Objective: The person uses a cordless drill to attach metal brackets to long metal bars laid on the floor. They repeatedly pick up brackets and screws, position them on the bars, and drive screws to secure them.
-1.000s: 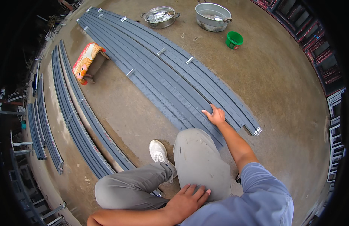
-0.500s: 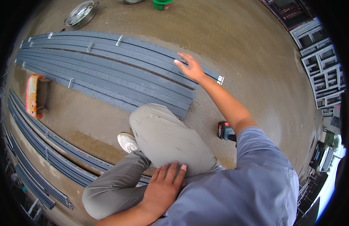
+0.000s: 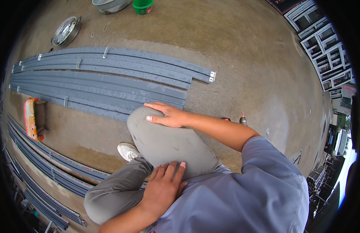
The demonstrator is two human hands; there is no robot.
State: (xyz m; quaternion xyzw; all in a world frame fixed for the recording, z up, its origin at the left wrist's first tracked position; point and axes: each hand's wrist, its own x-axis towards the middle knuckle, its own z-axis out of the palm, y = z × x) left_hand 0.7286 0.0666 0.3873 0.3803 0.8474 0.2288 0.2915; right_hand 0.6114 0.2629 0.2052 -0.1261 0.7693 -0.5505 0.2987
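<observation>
My right hand point(image 3: 167, 115) lies on my raised knee, its fingers stretched over the front and its thumb apart, holding nothing. Flat on my upper thigh, close to my shirt, rests my left hand point(image 3: 163, 185) with loosely spread fingers and nothing in it. Beyond the knee, long grey metal profiles point(image 3: 125, 91) lie side by side on the ground. Small silvery brackets stand on several of them, and an end bracket point(image 3: 212, 76) shows at the right tip. A cordless drill point(image 3: 243, 119) sits on the ground behind my right forearm, which hides most of it.
A small stool with a colourful cover point(image 3: 31, 118) stands at the left. More bundled profiles point(image 3: 51, 163) lie at the lower left. Farther off are a metal basin with parts point(image 3: 66, 32), another metal tub point(image 3: 111, 5) and a green bucket point(image 3: 142, 6). Welded frames point(image 3: 324, 46) fill the far right.
My right hand has come down from above the profiles' right end onto my knee. The whole view has shifted a little. My left hand stays on the thigh.
</observation>
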